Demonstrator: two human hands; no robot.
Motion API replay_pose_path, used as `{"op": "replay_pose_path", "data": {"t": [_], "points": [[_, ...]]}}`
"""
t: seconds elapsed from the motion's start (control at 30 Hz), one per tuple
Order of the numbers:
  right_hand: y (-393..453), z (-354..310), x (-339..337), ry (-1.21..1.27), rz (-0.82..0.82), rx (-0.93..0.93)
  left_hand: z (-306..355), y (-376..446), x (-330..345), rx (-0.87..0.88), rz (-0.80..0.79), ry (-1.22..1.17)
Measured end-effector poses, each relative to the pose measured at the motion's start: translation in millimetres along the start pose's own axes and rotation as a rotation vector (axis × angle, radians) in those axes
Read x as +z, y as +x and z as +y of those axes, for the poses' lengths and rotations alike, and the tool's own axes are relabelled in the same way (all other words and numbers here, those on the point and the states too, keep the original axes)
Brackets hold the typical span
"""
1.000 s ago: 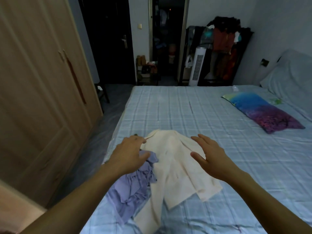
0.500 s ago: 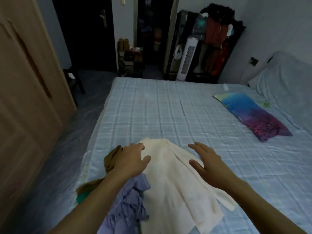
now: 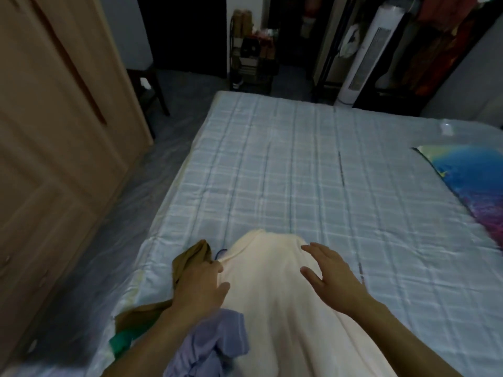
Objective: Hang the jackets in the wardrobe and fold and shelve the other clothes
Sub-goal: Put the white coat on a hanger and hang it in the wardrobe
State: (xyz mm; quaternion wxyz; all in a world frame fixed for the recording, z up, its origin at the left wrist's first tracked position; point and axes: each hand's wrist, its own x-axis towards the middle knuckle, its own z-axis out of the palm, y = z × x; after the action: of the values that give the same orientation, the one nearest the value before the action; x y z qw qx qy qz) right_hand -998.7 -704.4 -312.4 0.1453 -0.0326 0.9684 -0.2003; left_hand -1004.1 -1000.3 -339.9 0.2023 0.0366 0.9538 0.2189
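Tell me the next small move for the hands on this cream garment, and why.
Probably lower both hands and grip the cream garment near its top, then lift it clear. The left hand lies at its left edge and the right hand is spread open over its right side, neither gripping yet. It lies over the lilac garment, so it should come off first.

The camera has tipped down and moved closer to the bed (image 3: 299, 164). Both hands have slid forward along the cream garment (image 3: 272, 281): left hand (image 3: 200, 287) at its collar edge, right hand (image 3: 330, 278) spread above its shoulder.
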Motion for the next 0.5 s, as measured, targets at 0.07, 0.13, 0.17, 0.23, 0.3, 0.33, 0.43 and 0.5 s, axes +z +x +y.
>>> {"op": "replay_pose_path", "data": {"t": [0.07, 0.13, 0.17, 0.23, 0.3, 0.33, 0.43, 0.5], "points": [[43.6, 9.4, 19.2, 0.013, -0.036, -0.008, -13.4, 22.1, 14.8, -0.052, -0.018, -0.035], [84.7, 16.4, 42.9, 0.029, -0.058, -0.034, -22.8, 45.2, 28.2, -0.113, -0.008, -0.053], [103.3, 19.3, 54.5, 0.032, -0.08, -0.033, -27.7, 58.3, 36.0, -0.123, 0.009, -0.044], [136.6, 27.8, 77.6, 0.03, -0.112, -0.046, -33.2, 85.5, 51.6, -0.109, 0.001, -0.01], [166.0, 37.0, 97.2, 0.032, -0.117, -0.064, -36.2, 109.4, 67.2, -0.134, -0.058, 0.009], [179.4, 42.0, 106.3, 0.035, -0.115, -0.066, -38.5, 119.9, 75.7, -0.15, -0.066, 0.049], [215.1, 53.7, 131.2, 0.021, -0.12, -0.052, -46.7, 140.2, 103.7, -0.239, -0.065, 0.19], [235.3, 57.0, 149.1, -0.019, -0.15, -0.062, -49.6, 144.7, 122.9, -0.308, -0.082, 0.205]]}}
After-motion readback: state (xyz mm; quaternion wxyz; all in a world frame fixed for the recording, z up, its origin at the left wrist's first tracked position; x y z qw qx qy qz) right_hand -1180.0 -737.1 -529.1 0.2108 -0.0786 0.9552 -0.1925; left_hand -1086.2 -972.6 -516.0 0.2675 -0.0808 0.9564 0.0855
